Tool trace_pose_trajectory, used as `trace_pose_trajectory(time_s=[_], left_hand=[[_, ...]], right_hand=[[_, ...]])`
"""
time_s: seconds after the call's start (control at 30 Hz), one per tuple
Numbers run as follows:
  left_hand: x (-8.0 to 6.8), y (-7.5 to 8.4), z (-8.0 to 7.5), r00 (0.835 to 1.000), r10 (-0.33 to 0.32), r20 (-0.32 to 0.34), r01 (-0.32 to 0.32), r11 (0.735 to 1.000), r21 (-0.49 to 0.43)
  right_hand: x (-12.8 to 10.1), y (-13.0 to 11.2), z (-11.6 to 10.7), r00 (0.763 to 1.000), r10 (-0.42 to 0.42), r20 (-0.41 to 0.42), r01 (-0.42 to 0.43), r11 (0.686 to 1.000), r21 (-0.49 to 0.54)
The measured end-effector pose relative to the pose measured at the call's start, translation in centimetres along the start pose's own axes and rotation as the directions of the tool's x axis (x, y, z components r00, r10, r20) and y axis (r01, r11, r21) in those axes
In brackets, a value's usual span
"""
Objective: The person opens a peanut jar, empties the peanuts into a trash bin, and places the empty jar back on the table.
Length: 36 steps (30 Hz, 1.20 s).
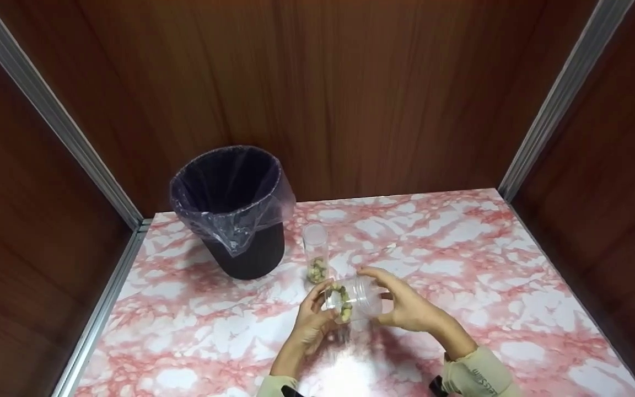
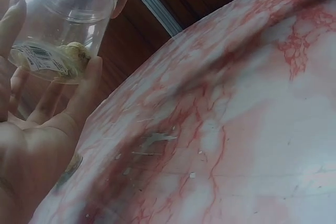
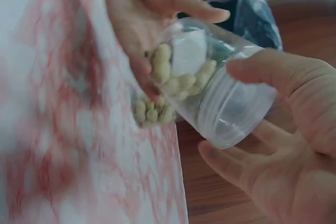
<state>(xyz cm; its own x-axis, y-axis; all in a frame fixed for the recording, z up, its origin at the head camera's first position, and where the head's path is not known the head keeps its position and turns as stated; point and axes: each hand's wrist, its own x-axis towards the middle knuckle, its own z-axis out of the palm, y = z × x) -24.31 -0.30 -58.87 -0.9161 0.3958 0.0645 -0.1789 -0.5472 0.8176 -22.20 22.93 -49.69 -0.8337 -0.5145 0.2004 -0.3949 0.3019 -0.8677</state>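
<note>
A clear plastic jar [image 1: 357, 295] lies tipped on its side in the air between both hands, above the table. Peanuts in their shells [image 3: 181, 83] have slid toward its base. My left hand [image 1: 311, 325] grips the base end, where a barcode label [image 2: 39, 56] shows in the left wrist view. At the other end, my right hand [image 1: 414, 309] holds the jar's clear lid [image 3: 236, 106] between thumb and fingers. Just behind the left hand stands a second, taller clear jar [image 1: 316, 248], with peanuts in its bottom.
A black bin [image 1: 248, 253] lined with a translucent bag [image 1: 237, 231] stands at the back left. The table [image 1: 450, 267] has a red and white marbled top. Brown wood-grain panels [image 1: 350, 99] with metal edge strips enclose it at the back and both sides.
</note>
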Motion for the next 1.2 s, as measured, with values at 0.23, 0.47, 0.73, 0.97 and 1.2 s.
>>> trace_pose_trajectory(time_s=[0.23,0.47,0.73,0.97,1.2], left_hand=[[-0.1,0.2,-0.4,0.999,0.028,-0.025,-0.028,1.000,0.009],[0.1,0.4,-0.6,0.999,0.014,-0.035,-0.013,1.000,0.024],[-0.1,0.5,-0.5,0.999,0.000,-0.034,0.001,0.999,0.036],[0.1,0.8,-0.6,0.999,0.007,-0.040,-0.007,1.000,0.003],[0.4,1.0,0.2,0.998,0.032,-0.062,-0.032,0.999,0.010]], right_hand=[[0.5,0.1,0.6,0.978,0.110,-0.179,-0.128,0.988,-0.088],[0.3,-0.3,1.2,0.950,0.243,-0.198,-0.294,0.909,-0.296],[0.0,0.5,0.6,0.999,-0.034,-0.027,0.024,0.952,-0.307],[0.3,-0.1,1.5,0.986,0.051,-0.158,-0.106,0.924,-0.368],[1.1,-0.9,2.4,0.872,0.220,-0.438,-0.394,0.846,-0.360]])
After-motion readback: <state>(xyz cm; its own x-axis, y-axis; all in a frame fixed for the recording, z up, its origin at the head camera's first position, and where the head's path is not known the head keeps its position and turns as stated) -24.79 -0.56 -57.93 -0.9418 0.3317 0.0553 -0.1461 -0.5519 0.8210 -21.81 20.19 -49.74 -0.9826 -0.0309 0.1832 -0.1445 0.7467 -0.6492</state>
